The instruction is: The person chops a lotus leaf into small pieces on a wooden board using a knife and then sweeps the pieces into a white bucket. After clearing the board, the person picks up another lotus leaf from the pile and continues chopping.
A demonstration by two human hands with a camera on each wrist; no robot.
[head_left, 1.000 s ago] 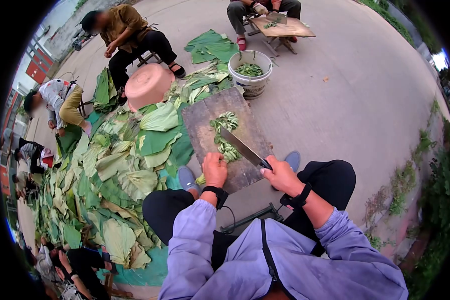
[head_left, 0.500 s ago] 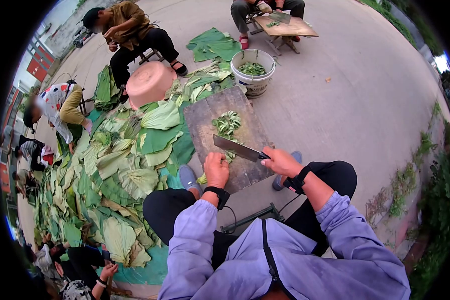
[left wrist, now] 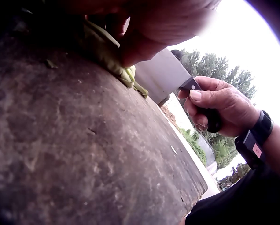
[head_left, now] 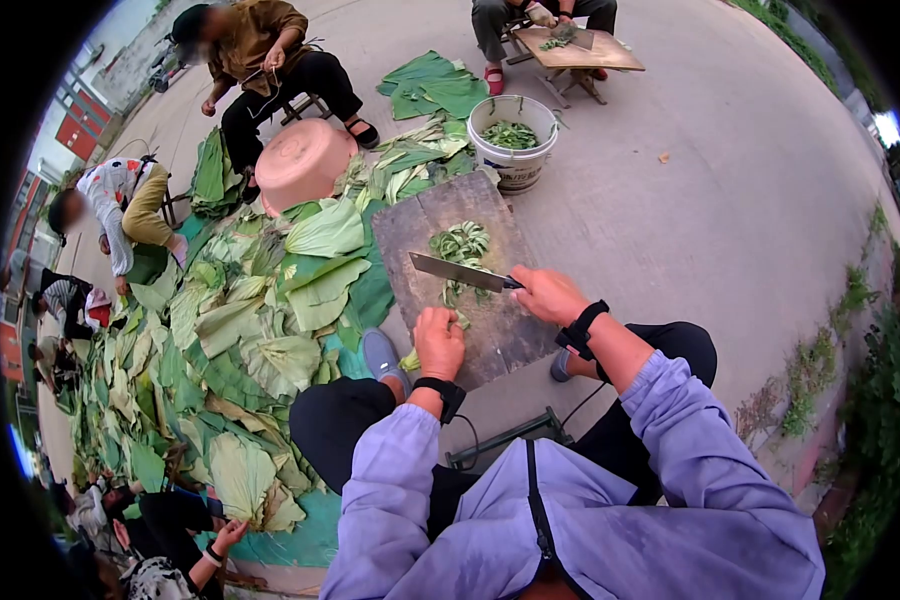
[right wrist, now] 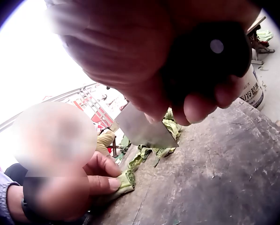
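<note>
My left hand (head_left: 439, 343) is at the near left of a worn wooden board (head_left: 515, 340). Its fingers and thumb grip a rolled green leaf (right wrist: 127, 182), whose cut, coiled end shows in the right wrist view. In my right hand (head_left: 548, 295) is the black handle of a cleaver (head_left: 457, 272), fingers wrapped round it. The wide blade points left across the board, just beyond my left hand in the head view. Partly behind the blade, curled cut leaf strips (head_left: 460, 242) lie in a pile mid-board.
Large green leaves (head_left: 280, 360) spread over the ground at left. A white bucket (head_left: 515, 165) of cut greens stands beyond the board, near an upturned pink basin (head_left: 305, 165). Several people sit around; one chops at a low table (head_left: 595, 55).
My right hand has moved away from my body, and the cleaver has swung from a diagonal to lie more crosswise. My left hand keeps its place on the rolled leaf.
</note>
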